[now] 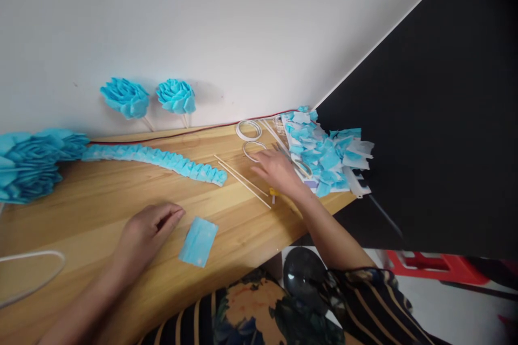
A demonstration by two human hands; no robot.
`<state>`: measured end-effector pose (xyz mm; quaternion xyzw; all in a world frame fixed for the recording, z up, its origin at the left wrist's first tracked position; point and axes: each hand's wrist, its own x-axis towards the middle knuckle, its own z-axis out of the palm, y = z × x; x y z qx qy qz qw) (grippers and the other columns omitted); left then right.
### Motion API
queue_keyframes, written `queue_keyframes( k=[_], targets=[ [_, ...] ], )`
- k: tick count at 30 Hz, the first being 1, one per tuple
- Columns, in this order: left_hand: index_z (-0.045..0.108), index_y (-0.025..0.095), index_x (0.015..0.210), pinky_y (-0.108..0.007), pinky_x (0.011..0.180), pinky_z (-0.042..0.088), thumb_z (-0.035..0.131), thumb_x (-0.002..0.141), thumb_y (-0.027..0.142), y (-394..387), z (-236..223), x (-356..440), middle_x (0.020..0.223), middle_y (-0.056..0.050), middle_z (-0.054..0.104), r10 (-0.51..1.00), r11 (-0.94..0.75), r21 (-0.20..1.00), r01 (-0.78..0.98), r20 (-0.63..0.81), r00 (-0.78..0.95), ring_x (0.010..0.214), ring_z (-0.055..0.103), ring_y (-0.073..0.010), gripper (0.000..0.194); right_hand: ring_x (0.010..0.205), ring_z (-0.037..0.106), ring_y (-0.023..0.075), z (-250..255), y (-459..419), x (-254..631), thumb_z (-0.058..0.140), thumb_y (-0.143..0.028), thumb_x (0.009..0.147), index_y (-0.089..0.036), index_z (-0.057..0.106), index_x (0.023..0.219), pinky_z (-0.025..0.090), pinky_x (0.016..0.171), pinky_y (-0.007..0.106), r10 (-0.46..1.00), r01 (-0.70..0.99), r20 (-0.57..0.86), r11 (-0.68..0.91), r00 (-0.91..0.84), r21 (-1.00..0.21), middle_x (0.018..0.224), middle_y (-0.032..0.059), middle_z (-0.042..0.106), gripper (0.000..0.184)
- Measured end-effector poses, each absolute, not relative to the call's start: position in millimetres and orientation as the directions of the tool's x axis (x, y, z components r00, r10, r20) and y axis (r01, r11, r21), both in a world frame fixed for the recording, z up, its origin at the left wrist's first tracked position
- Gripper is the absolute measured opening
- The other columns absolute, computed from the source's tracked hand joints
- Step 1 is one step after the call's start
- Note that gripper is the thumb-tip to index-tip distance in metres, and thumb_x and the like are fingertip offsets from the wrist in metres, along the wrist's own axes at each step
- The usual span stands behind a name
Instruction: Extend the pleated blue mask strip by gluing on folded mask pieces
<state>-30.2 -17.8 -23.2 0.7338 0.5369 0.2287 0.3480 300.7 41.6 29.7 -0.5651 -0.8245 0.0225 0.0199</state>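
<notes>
Here, right hand (278,170) at white ring (244,146), left hand (146,232) inside table edge (259,259).

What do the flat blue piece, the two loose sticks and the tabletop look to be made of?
Flat blue piece: matte, probably crepe or tissue paper, going by its mottled surface; thin fabric is possible.
Loose sticks: pale, slim and straight, likely plain wood or bamboo; no grain shows.
Tabletop: wood or wood-look laminate, smooth with a slight sheen, showing long grain bands.

Single view, from person's head, looking forward and down over table (226,237) at about arm's reach; wall (202,21) behind, own lap (243,318) below.
</notes>
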Motion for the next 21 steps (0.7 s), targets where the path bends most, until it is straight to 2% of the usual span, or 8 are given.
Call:
queue_keyframes(
  k=[3,5,9,14,18,21],
  targets=[
    [0.068,0.025,0.081,-0.03,0.069,0.047,0.049,0.089,0.049,-18,-23,-30,0.081,0.0,0.073,0.945,-0.194,0.749,0.633,-0.031,0.326,0.076,0.066,-0.021,0.032,0.109,0.061,0.0276,33,22,278,0.057,-0.034,0.093,-0.017,0.056,0.13,0.047,0.088,0.036,0.914,0.919,-0.103,0.383,-0.392,-0.098,0.118,0.0131,0.067,0.04],
    [0.068,0.025,0.081,-0.03,0.07,0.047,0.048,0.089,0.049,-18,-22,-29,0.081,-0.001,0.073,0.944,-0.199,0.742,0.64,-0.03,0.329,0.077,0.066,-0.0215,0.032,0.107,0.062,0.027,30,14,265,0.056,-0.028,0.093,-0.017,0.052,0.133,0.048,0.084,0.035,0.909,0.925,-0.17,0.369,-0.38,-0.095,0.118,0.0129,0.066,0.041],
    [0.068,0.023,0.08,-0.031,0.07,0.046,0.046,0.09,0.046,-18,-17,-27,0.08,-0.001,0.073,0.937,-0.198,0.737,0.646,-0.052,0.346,0.076,0.065,-0.021,0.033,0.09,0.067,0.0259,21,4,250,0.042,-0.012,0.093,-0.015,0.05,0.13,0.049,0.071,0.033,0.941,0.961,-0.209,0.275,-0.265,0.022,0.105,0.0138,0.067,0.038],
    [0.067,0.022,0.079,-0.03,0.07,0.045,0.045,0.091,0.047,-17,-16,-27,0.079,-0.001,0.072,0.93,-0.211,0.734,0.646,-0.053,0.364,0.076,0.064,-0.0209,0.035,0.079,0.068,0.0249,21,-22,240,0.036,-0.008,0.093,-0.014,0.048,0.131,0.046,0.061,0.032,0.939,0.972,-0.288,0.221,-0.189,0.079,0.101,0.0141,0.065,0.04],
    [0.068,0.023,0.081,-0.031,0.071,0.045,0.046,0.09,0.049,-17,-19,-29,0.082,-0.001,0.072,0.928,-0.216,0.722,0.657,-0.058,0.369,0.078,0.064,-0.0217,0.036,0.079,0.066,0.0229,21,-46,243,0.04,-0.011,0.093,-0.015,0.047,0.134,0.045,0.063,0.03,0.945,0.989,-0.297,0.147,-0.135,0.019,0.1,0.0115,0.066,0.042],
    [0.068,0.023,0.082,-0.031,0.071,0.045,0.045,0.09,0.05,-17,-22,-29,0.083,-0.001,0.073,0.928,-0.209,0.714,0.668,-0.071,0.366,0.079,0.064,-0.0221,0.036,0.08,0.063,0.0201,25,-58,258,0.047,-0.011,0.089,-0.017,0.052,0.128,0.044,0.068,0.028,0.963,0.982,-0.222,0.124,-0.155,-0.146,0.096,0.0082,0.065,0.04]
  ],
)
